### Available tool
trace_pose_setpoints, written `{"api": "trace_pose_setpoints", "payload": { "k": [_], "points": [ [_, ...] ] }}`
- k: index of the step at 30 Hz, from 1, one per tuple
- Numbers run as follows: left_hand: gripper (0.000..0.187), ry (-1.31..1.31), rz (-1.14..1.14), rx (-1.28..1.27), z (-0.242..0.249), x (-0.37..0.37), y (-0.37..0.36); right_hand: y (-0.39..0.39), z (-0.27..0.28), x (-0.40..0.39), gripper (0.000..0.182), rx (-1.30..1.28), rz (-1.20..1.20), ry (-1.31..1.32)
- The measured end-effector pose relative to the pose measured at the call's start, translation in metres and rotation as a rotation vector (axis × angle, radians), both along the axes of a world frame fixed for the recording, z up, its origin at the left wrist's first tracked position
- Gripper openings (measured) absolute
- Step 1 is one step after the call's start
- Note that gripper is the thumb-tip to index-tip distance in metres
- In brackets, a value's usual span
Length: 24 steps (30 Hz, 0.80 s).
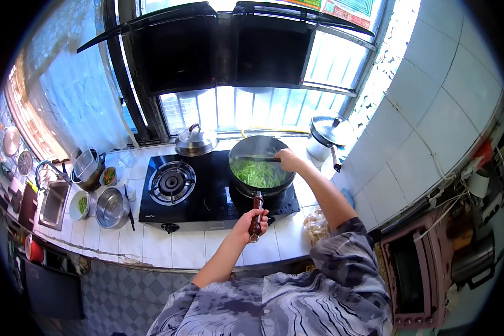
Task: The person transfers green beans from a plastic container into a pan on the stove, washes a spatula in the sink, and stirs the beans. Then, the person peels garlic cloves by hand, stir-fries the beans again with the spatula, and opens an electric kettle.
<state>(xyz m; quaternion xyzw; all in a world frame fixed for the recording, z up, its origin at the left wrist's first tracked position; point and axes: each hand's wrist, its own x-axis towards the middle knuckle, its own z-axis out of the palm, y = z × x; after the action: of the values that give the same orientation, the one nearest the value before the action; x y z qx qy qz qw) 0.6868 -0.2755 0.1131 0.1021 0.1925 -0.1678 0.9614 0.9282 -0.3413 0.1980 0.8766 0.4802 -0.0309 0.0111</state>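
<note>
The left hand (245, 228) is closed around the brown handle (256, 218) of the dark pan (263, 144), which sits over the right side of the stove (207, 204); the right hand (289, 161) grips a dark utensil (267, 159) reaching over the pan, though its far end is hard to make out among the green vegetables (257, 175); a light haze hangs above them. A hard push or scoop could send pieces over the rim onto the stove; if the left grip slackened or twisted, the pan could swivel or tip towards the person; the right hand, so near the hot rim, could be burned by steam or a brush against the metal; vegetables left unturned at the bottom could scorch. The lidded pot (320, 148) stands beyond the right hand on the counter (187, 246); a wide swing of that arm could knock its jutting handle (335, 159).
</note>
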Motion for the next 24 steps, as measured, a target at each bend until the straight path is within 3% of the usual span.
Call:
{"api": "trace_pose_setpoints", "payload": {
  "k": [3, 5, 7, 11, 17, 21, 24],
  "points": [
    [0.015, -0.009, -0.004, -0.04, -0.004, 0.001, 0.001, -0.017, 0.07, -0.047, 0.024, -0.192, 0.059, -0.03],
    [0.017, -0.02, -0.002, -0.066, -0.004, 0.001, 0.001, -0.027, 0.088, -0.056, 0.02, -0.201, 0.125, -0.122],
    [0.017, -0.007, 0.004, -0.045, 0.001, -0.001, 0.0, -0.034, 0.117, -0.076, 0.013, -0.374, 0.079, -0.299],
    [0.014, -0.007, -0.011, -0.038, -0.001, 0.001, 0.0, -0.037, 0.161, -0.114, 0.013, -0.477, -0.02, -0.254],
    [0.015, -0.011, 0.005, -0.044, -0.003, 0.001, 0.001, -0.002, 0.064, -0.082, 0.016, -0.437, -0.202, -0.297],
    [0.016, -0.012, -0.001, -0.036, -0.004, 0.0, 0.002, -0.002, 0.072, -0.076, 0.018, -0.39, -0.244, -0.408],
    [0.016, -0.03, -0.005, -0.047, -0.005, 0.0, 0.002, -0.009, 0.111, -0.104, 0.018, -0.501, -0.209, -0.445]
  ]
}}
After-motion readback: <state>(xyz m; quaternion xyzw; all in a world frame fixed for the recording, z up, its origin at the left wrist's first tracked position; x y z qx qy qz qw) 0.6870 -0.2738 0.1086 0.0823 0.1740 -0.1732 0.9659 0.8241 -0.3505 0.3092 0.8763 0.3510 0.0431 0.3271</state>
